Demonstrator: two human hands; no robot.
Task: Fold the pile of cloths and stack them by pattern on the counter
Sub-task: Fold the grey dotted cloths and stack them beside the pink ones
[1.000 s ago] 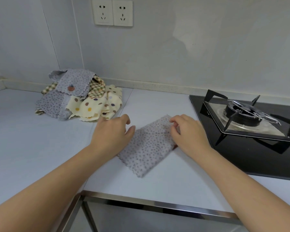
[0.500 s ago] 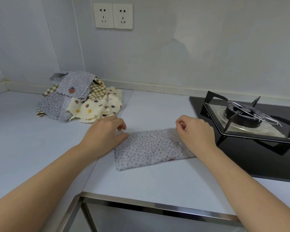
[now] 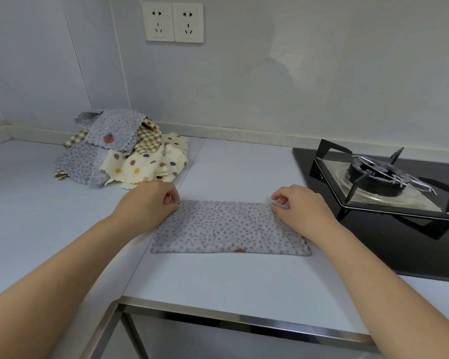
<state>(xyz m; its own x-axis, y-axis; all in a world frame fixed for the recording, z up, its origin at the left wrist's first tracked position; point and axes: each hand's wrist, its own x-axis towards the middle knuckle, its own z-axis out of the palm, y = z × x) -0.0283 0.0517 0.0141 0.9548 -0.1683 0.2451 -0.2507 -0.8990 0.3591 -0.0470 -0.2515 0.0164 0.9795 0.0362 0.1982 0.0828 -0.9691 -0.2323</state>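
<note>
Since the earlier frames, the grey dotted cloth [image 3: 228,226] has turned from a diagonal lie to lie parallel with the front edge of the counter [image 3: 218,281], folded into a long strip. Both hands have moved apart to its far corners. The left hand [image 3: 147,203] pinches the far-left corner with curled fingers. The right hand [image 3: 302,208] pinches the far-right corner between thumb and forefinger. The pile of cloths [image 3: 122,151] lies rear-left, well apart. A gas hob [image 3: 381,177] sits just right of the strip.
</note>
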